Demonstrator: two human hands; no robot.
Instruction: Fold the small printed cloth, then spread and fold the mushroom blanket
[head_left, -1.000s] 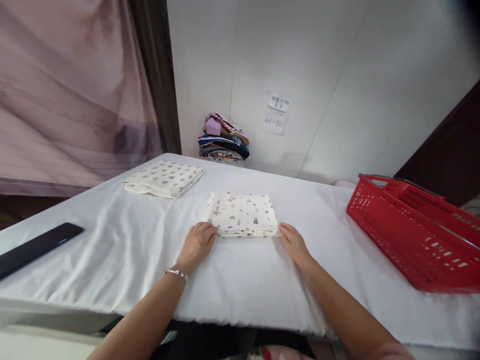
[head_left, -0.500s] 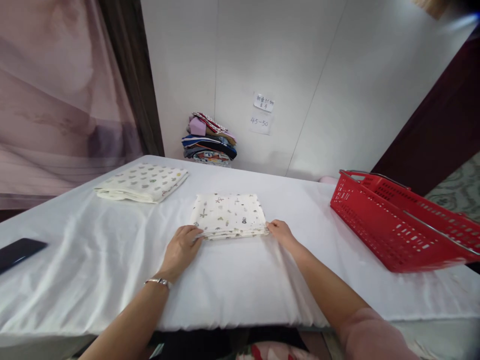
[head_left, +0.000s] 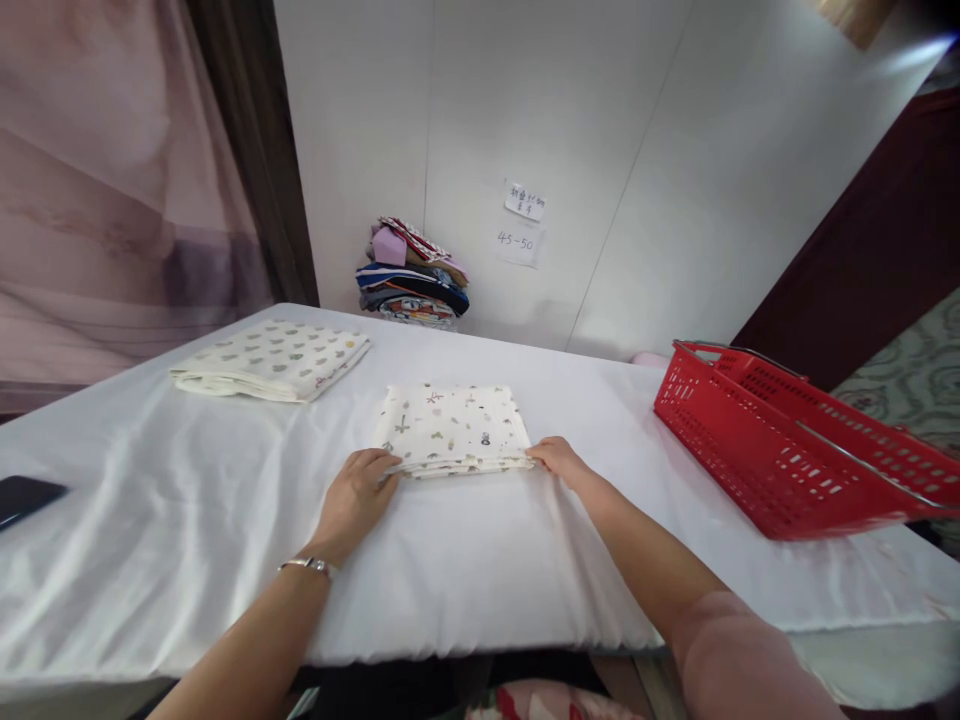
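Note:
In front of me a white cloth [head_left: 457, 425] with small printed figures lies folded into a layered rectangle on the white-covered table [head_left: 465, 570]. My left hand [head_left: 361, 492] pinches its near left corner, thumb and fingers closed on the edge. At the near right corner, my right hand [head_left: 559, 460] grips the same cloth between thumb and fingers. The folded layers show along the near edge between both hands. Farther left rests a second folded cloth [head_left: 277, 360], cream with grey-green motifs, untouched.
A red plastic basket [head_left: 787, 450] with metal handles stands on the right of the table. A dark phone [head_left: 28, 498] lies at the left edge. Behind the table, a stack of folded fabrics [head_left: 412, 275] sits against the wall, left of two paper notes [head_left: 519, 242].
Both hands keep their hold on the cloth's near corners, and its shape looks the same. The whole view has shifted slightly, with most things appearing a little farther left.

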